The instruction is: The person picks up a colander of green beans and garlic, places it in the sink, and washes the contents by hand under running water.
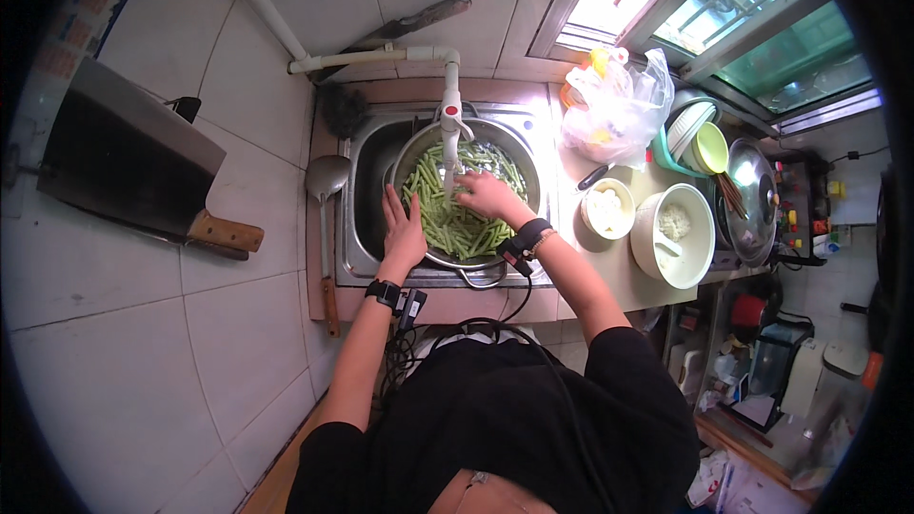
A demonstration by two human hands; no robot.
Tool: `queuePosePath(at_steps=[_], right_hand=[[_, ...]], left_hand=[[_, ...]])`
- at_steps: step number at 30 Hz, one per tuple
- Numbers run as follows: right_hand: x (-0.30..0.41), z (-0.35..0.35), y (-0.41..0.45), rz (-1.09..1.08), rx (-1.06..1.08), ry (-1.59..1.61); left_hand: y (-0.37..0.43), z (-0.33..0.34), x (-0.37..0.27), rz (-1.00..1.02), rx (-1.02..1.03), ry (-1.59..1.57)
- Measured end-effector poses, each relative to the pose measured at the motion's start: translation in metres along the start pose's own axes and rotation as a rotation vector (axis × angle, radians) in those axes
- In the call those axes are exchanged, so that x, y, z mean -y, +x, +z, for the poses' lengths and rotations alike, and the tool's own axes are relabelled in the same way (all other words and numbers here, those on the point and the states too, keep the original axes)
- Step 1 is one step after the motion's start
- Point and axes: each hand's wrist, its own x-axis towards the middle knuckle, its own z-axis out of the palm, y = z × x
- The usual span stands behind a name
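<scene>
A round metal pot [537,170] sits in the stainless steel sink [368,157], holding cut green beans [457,232] in water. Over it hangs a white plastic tap [451,114], and water seems to run from its spout. My left hand [405,232] lies against the pot's left rim with fingers stretched and the thumb apart; it grips nothing. Over the beans, next to the spout, is my right hand [491,196], its fingers bent and spread. Its fingertips reach the beans, and I see nothing held in them.
A steel wok spatula [325,228] lies along the sink's left edge. Cleavers [136,157] hang on the left wall. To the right are a plastic bag [618,114], a black-handled tool [593,177], a small bowl [608,228], a rice bowl [643,243] and a glass lid [757,207].
</scene>
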Motion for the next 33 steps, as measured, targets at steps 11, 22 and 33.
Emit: queuePosePath(at_steps=[11,22,33], right_hand=[[0.021,0.017,-0.005,0.182,0.019,-0.319],[0.003,0.018,-0.026,0.061,-0.071,-0.159],[0.009,0.036,-0.05,0.211,-0.14,-0.293]], left_hand=[[-0.002,-0.001,0.0,0.007,0.036,-0.015],[-0.008,-0.006,-0.019,0.028,0.015,0.325],[0.017,0.026,-0.034,0.054,0.418,0.378]])
